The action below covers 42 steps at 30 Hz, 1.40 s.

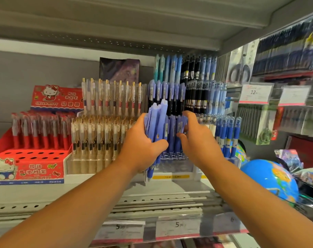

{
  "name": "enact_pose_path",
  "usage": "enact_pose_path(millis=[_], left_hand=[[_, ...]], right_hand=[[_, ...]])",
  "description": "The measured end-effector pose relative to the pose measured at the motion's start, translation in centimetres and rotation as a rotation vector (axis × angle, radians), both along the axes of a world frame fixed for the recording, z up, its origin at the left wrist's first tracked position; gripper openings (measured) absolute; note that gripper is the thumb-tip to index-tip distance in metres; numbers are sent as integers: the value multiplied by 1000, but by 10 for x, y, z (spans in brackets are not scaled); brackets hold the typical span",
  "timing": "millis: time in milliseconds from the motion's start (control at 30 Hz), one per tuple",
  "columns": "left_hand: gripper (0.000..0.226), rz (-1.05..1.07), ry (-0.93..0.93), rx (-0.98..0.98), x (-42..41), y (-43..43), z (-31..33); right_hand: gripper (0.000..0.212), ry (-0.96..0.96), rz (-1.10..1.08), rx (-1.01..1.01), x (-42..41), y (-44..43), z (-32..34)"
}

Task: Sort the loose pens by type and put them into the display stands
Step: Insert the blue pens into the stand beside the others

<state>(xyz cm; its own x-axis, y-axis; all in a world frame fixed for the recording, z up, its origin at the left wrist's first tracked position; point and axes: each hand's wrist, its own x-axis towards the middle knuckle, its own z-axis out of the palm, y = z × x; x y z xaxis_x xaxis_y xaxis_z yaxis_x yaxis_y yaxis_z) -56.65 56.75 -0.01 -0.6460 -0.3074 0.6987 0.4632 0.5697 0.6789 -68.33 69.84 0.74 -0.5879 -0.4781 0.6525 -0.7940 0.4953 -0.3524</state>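
The left hand (pixel 139 147) is clenched round a bundle of loose periwinkle-blue plastic pens (pixel 156 120), held upright just in front of the clear tiered acrylic display stand (pixel 173 167) on the grey metal shelf (pixel 152 199). The right hand (pixel 197 138) curls fingers and thumb about matching blue pens standing in the stand's lower row (pixel 179 126).

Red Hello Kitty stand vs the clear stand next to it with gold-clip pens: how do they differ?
Hello Kitty stand is red printed card; gold-clip stand is see-through plastic. Hello Kitty stand's front holes are empty, with pens only at the back; gold-clip stand is filled to its front row where visible. Shared: both are tiered and sit side by side on one shelf, pens upright.
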Motion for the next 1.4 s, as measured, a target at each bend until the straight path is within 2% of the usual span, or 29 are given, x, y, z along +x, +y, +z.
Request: enact_pose_path(millis=[300, 433, 567, 700, 967, 1100, 1300, 1400], left_hand=[[41, -16, 9, 32, 3, 2, 0], [42, -12, 14, 13, 1, -1, -1], [42, -16, 10, 2, 1, -3, -1], [44, -29, 2, -5, 1, -3, -1], [44, -6, 4, -15, -2, -4, -2], [44, -17, 14, 5, -1, -1, -1], [48, -32, 11, 0, -1, 1, 0], [54, -28, 20, 8, -1, 1, 0]], right_hand=[[58, -65, 29, -73, -2, 1, -4], [63, -34, 13, -86, -2, -1, -5], [57, 45, 1, -112, 2, -3, -3], [61, 35, 7, -107, 6, -6, -2], [49, 25, -18, -79, 8, -4, -1], [55, -3, -31, -14, 12, -5, 0], [61, -57, 2, -50, 7, -2, -3], [48, -31, 36, -106, 8, -3, -4]])
